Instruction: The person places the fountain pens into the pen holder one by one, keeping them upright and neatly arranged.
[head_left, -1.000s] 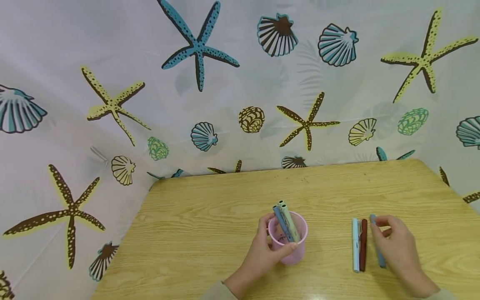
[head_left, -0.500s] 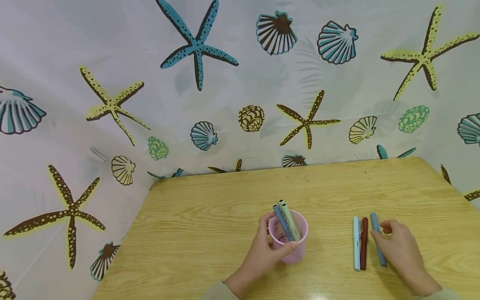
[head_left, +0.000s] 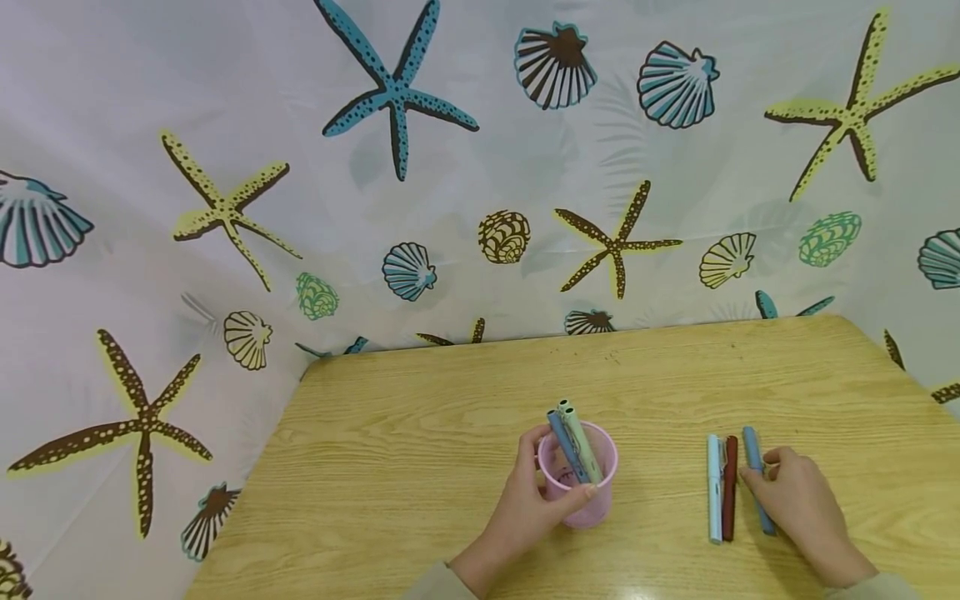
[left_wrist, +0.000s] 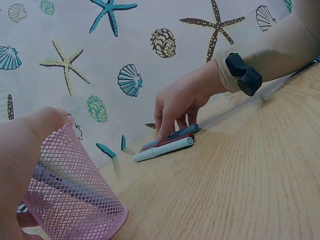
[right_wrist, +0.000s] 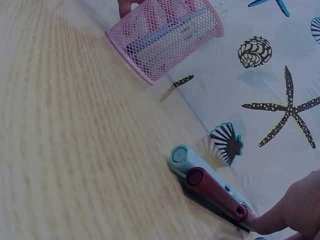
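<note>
My left hand (head_left: pixel 521 500) holds a pink mesh pen cup (head_left: pixel 588 510) upright on the table, thumb at the near rim and fingers round its left side. A blue pen (head_left: pixel 566 443) and two pale green pens (head_left: pixel 584 448) lean inside. To the right, my right hand (head_left: pixel 806 504) has its thumb and a finger on either side of another blue pen (head_left: pixel 752 446) lying on the table, pinching it near its middle. Left of it lie a dark red pen (head_left: pixel 729 492) and a light blue pen (head_left: pixel 714 492), side by side. In the right wrist view the thumb overlaps the red pen's far end.
The wooden table (head_left: pixel 390 450) runs back to a hanging cloth (head_left: pixel 450 200) printed with starfish and shells. This cloth also closes off the left and right sides. A dark camera (left_wrist: pixel 243 74) is strapped to the right wrist.
My right hand has moved down along the blue pen from its far end to about its middle. The left hand and the cup have stayed in place.
</note>
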